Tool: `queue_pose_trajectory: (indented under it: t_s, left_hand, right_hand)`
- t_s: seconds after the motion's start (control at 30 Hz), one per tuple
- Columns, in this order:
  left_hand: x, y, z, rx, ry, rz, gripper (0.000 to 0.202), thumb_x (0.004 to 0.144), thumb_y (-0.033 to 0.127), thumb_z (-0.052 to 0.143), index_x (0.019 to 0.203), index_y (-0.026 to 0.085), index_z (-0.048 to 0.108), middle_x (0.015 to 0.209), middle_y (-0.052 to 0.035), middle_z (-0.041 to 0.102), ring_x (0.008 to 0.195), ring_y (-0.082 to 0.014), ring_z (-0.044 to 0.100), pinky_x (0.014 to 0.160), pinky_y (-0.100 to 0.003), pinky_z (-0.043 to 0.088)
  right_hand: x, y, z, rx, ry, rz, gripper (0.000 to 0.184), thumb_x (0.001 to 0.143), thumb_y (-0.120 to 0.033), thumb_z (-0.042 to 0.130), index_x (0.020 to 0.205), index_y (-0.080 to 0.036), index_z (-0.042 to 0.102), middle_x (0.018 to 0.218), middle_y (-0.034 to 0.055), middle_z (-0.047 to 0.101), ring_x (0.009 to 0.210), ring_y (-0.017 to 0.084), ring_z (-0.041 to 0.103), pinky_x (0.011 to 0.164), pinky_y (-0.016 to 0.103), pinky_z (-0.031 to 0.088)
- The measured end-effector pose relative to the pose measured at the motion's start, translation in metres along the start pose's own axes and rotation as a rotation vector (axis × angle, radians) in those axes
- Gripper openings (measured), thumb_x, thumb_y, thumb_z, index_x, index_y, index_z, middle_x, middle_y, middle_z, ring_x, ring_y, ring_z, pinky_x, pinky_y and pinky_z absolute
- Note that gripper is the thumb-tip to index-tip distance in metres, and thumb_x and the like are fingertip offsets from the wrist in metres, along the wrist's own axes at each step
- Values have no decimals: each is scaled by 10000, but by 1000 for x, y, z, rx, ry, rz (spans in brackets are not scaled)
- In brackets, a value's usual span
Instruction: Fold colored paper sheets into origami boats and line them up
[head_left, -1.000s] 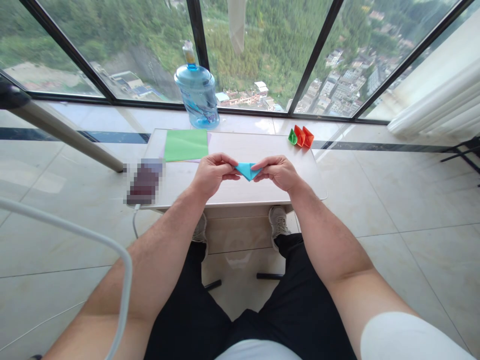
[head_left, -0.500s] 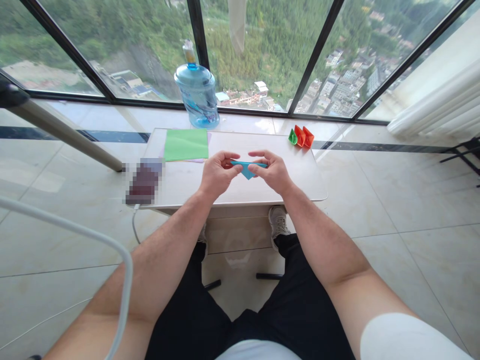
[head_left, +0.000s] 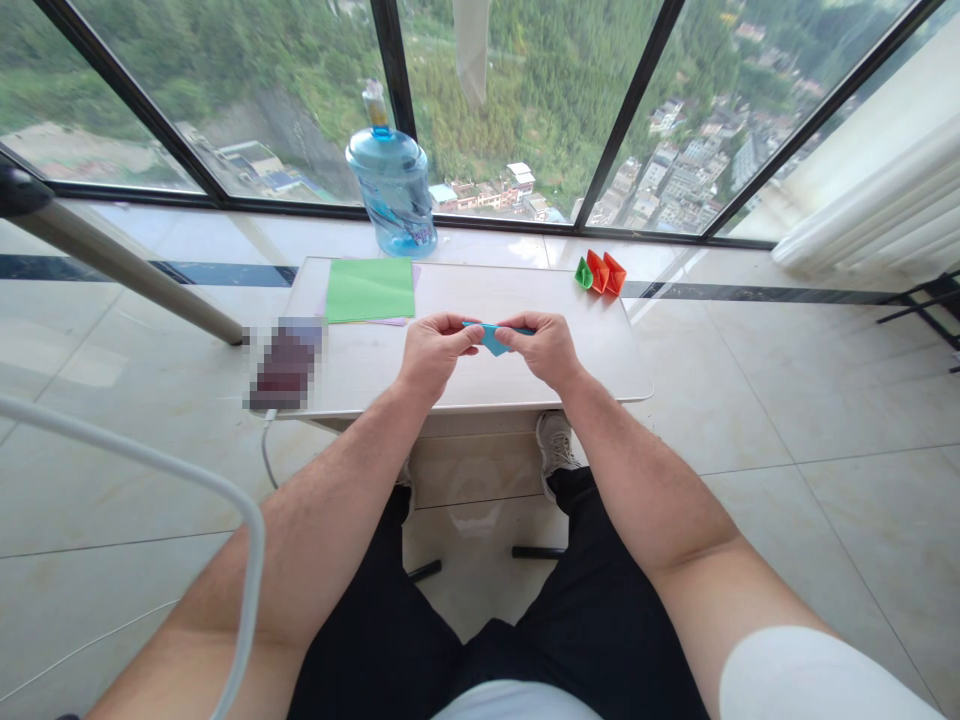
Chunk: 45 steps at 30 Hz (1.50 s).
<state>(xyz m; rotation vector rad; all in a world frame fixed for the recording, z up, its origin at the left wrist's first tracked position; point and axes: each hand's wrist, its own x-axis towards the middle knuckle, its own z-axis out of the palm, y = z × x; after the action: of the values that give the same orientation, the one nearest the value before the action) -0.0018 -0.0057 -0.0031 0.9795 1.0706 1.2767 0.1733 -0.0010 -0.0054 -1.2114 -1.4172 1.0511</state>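
Both my hands pinch a small folded blue paper [head_left: 491,336] above the middle of a low white table [head_left: 465,385]. My left hand [head_left: 433,352] grips its left end with closed fingers. My right hand [head_left: 546,348] grips its right end, fingers curled round it. Only a narrow strip and a downward point of the blue paper show between my thumbs. A green paper sheet [head_left: 370,289] lies on other sheets at the table's back left.
Three small folded paper pieces, one green and two orange [head_left: 600,272], stand at the table's back right corner. A blue water jug [head_left: 391,185] stands by the window behind. A blurred dark object [head_left: 286,365] lies at the table's left edge. A white cable [head_left: 247,560] crosses the lower left.
My fingers have closed tighter round the blue paper and my hands have drawn together. A second ago the paper showed as a wider triangle; now less of it is visible.
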Motion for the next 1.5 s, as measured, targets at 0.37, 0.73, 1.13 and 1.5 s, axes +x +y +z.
queue_pose_trajectory:
  t_s: [0.37, 0.73, 1.13, 1.5]
  left_hand:
    - [1, 0, -1, -88, 6, -34, 313, 521, 336, 916, 688, 149, 727, 665, -18, 697, 626, -129, 648, 669, -281, 551]
    - [-2, 0, 0, 44, -18, 33, 339, 562, 384, 899, 748, 157, 731, 679, -11, 705, 615, -133, 646, 658, -286, 555]
    - [1, -3, -1, 97, 17, 117, 321, 575, 360, 906, 748, 154, 730, 648, -15, 704, 638, -162, 674, 692, -323, 579]
    - [-2, -3, 2, 30, -5, 40, 368, 546, 366, 927, 746, 138, 720, 664, -10, 696, 649, -155, 681, 721, -344, 620]
  right_hand:
    - [-1, -2, 3, 1, 23, -30, 337, 673, -479, 843, 777, -162, 796, 690, 28, 738, 642, 158, 630, 601, 285, 498]
    - [-4, -7, 6, -78, 44, -62, 327, 711, -501, 821, 774, -182, 792, 697, 23, 736, 673, 171, 640, 650, 303, 520]
    - [-4, -7, 1, -9, 40, -42, 402, 747, -533, 785, 919, -169, 787, 693, 12, 689, 610, 125, 561, 569, 269, 478]
    - [-2, -6, 0, 105, 41, 27, 289, 681, -441, 831, 812, -190, 777, 674, 4, 713, 622, 140, 625, 627, 293, 554]
